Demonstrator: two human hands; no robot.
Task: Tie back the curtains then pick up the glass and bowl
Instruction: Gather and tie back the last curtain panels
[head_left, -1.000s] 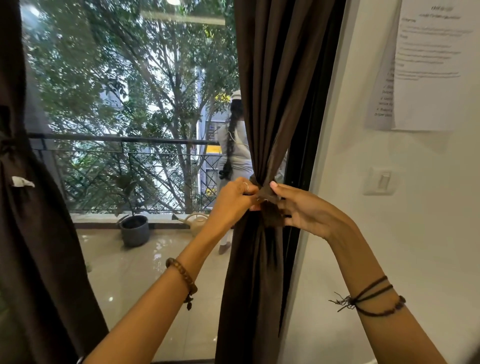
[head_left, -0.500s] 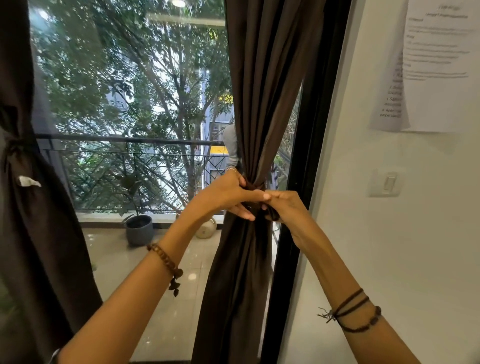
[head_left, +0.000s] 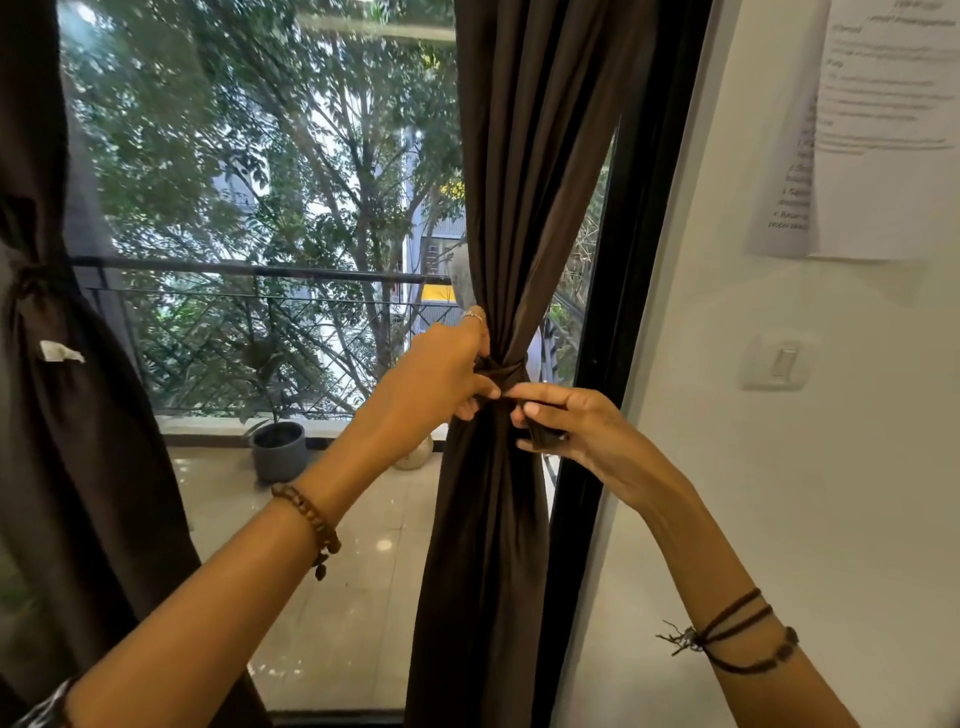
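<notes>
Right curtain (head_left: 519, 208), gathered beside the window frame (head_left: 618, 312): left hand (head_left: 441, 379) grips the tie-back knot (head_left: 506, 371); right hand (head_left: 566, 421) pinches its loose end (advisably pulled snug, bundle steadied). Glass, bowl unseen.

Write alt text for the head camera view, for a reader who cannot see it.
Two hands work a tie band around a gathered dark brown right curtain: the left hand grips the knot, the right hand pinches a loose end. The left curtain is already tied back. Beyond the glass, a balcony with a grey plant pot and trees.
</notes>
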